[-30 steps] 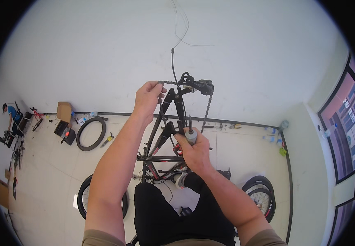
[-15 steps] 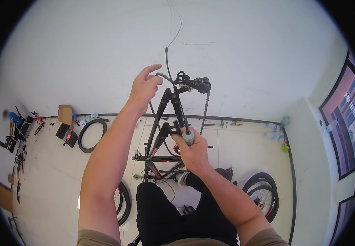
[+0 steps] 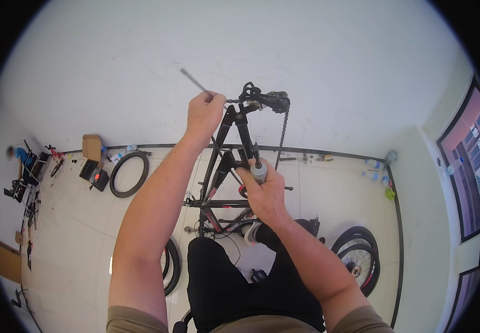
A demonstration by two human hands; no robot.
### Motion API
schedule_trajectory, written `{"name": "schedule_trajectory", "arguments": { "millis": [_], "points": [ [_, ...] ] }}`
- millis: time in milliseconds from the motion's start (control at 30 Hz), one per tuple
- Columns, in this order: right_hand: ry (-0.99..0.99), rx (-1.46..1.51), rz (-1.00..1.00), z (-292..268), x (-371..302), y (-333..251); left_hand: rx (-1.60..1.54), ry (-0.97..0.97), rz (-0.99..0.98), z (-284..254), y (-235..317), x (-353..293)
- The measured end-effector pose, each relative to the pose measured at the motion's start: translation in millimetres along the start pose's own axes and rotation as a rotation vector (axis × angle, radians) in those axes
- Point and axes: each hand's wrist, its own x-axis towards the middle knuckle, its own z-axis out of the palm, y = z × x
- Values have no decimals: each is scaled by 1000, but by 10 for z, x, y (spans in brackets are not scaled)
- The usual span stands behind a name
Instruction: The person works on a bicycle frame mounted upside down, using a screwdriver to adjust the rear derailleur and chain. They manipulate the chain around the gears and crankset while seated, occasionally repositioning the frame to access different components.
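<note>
Upside down before me stands a black bicycle frame [image 3: 241, 131], with a rear derailleur [image 3: 276, 101] at its upper end. A chain [image 3: 283, 133] hangs from the derailleur on the right. My left hand [image 3: 204, 116] is closed beside the frame's top, pinching a thin cable [image 3: 194, 79] whose blurred end sticks out up and left; its fingertips are near the chain's left run. My right hand [image 3: 267, 191] is wrapped round a screwdriver [image 3: 260, 171] with a grey handle, its dark shaft pointing away from me beside the frame tubes.
Wheels [image 3: 360, 261] lie at the right, and a tire [image 3: 129, 175] leans near the wall at the left. An open cardboard box [image 3: 92, 148], plastic bottles [image 3: 373, 175] and small tools [image 3: 324, 158] line the wall's foot. Another person [image 3: 26, 158] is at far left.
My left hand has closed from spread fingers and gripped the cable, which stood upright and now slants left. The right hand keeps the screwdriver. The whole view has shifted slightly.
</note>
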Motion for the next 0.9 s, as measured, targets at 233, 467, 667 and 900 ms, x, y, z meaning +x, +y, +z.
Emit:
{"name": "schedule_trajectory", "arguments": {
  "millis": [233, 467, 667, 900],
  "points": [
    [24, -16, -8, -8, 2, -25, -84, -41, -9, -128, 56, 5],
    [20, 51, 61, 16, 7, -44, -83, -163, -144, -364, 384, -29],
    [13, 70, 10, 0, -2, -7, -17, -202, -34, -475, 509, -22],
    [18, 57, 48, -17, -15, -24, 16, -309, 91, -571, 570, -60]
  ]
}}
